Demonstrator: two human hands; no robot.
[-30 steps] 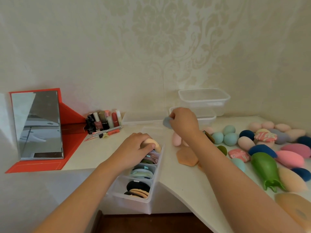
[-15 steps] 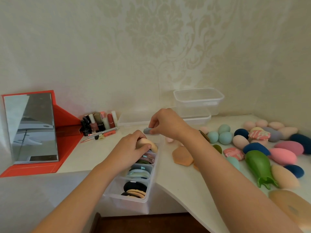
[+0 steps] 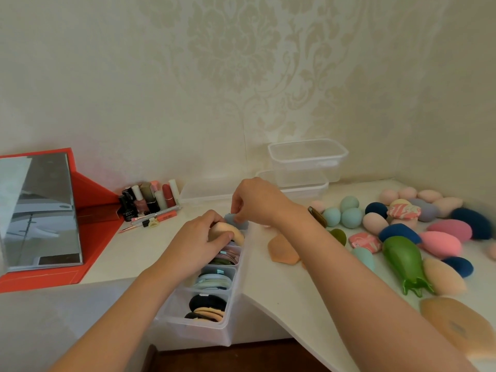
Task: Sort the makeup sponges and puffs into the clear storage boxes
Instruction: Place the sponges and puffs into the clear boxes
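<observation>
1. Grey-blue is the colour to watch. A small flat grey-blue puff (image 3: 239,224) is pinched between the thumb and fingertips of the right hand (image 3: 257,202), just above the far end of the long clear plastic divided box (image 3: 193,334).
2. That divided box sits at the near edge of the white bench (image 3: 281,291). Its long axis runs away from the person and leans a little to the right. The nearer compartments hold stacked flat puffs (dark, then pale blue, then pink and green).
3. At the farthest compartment the left hand (image 3: 198,242) curls its fingers and thumb round a rounded beige puff (image 3: 228,233), which stands on edge out of the box.
4. The grey-blue puff lies just beyond the beige puff and slightly to its right, touching it or nearly so (I cannot tell which).
5. My judgement is that the coming move is a short drop, down and toward the person, into that far compartment. The gap looks tight, since the left hand and the beige puff fill most of the opening.
6. The right hand is the nearer one to the loose egg-shaped foam sponges (image 3: 440,244) spread on the bench to the right, so it would likely fetch the next piece. Two empty clear plastic tubs (image 3: 308,162) stand stacked by the back wall, beyond both hands.
</observation>
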